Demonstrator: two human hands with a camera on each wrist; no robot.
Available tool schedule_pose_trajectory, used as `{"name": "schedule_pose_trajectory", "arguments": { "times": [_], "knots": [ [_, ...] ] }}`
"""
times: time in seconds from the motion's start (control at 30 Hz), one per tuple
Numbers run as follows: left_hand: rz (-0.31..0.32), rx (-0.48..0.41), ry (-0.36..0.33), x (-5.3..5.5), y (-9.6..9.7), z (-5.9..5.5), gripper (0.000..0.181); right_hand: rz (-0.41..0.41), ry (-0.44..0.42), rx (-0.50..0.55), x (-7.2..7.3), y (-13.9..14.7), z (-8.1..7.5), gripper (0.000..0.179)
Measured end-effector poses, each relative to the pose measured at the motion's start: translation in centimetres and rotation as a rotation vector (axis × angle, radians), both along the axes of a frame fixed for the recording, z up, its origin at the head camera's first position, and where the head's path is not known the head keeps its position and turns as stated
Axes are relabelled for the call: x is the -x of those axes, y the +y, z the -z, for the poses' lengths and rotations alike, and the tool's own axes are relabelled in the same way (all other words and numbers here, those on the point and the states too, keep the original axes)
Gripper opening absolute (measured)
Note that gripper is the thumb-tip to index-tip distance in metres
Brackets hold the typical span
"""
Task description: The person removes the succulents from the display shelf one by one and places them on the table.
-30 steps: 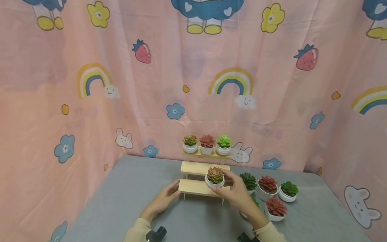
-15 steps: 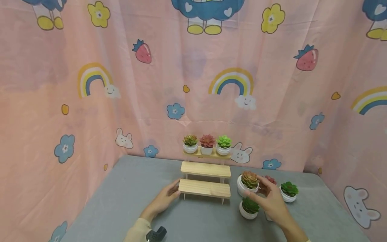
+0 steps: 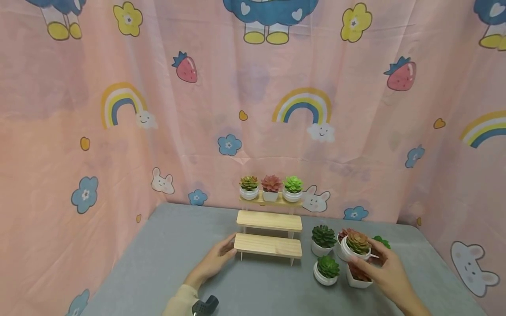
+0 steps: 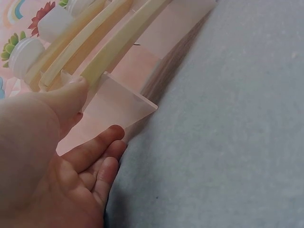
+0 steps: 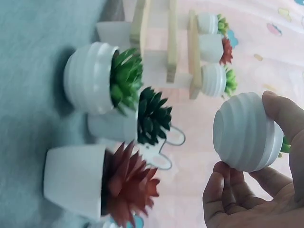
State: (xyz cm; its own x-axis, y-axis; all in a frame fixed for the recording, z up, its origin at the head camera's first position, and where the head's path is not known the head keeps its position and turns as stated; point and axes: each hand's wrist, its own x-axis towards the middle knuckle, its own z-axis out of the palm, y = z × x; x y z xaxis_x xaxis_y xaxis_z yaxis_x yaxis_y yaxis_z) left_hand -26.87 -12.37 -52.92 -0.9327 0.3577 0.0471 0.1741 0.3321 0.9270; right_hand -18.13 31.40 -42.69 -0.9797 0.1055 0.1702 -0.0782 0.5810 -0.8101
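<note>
R hand gripping potted succulent, top up, axis approx. vert.; L hand relaxed, touching stand.

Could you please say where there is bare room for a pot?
Bare: the middle shelf, the bottom shelf, and the gray tabletop left of the left grip. Crowded: the top shelf, with three potted succulents, and the pot cluster right of the stand.
</note>
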Motion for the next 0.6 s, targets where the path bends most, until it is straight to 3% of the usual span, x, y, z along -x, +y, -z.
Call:
{"name": "schedule_pose_trajectory", "arguments": {
  "times": [0.27,0.6],
  "knots": [
    [-0.006,0.005,-0.017,-0.3,0.0,-0.1,0.062,0.043,-0.004,-0.036,0.1,2.1,1.5,0.075],
    [-0.002,0.006,-0.012,0.2,0.0,0.0,0.063,0.087,-0.03,-0.028,-0.1,4.4,2.9,0.076]
  ]
}}
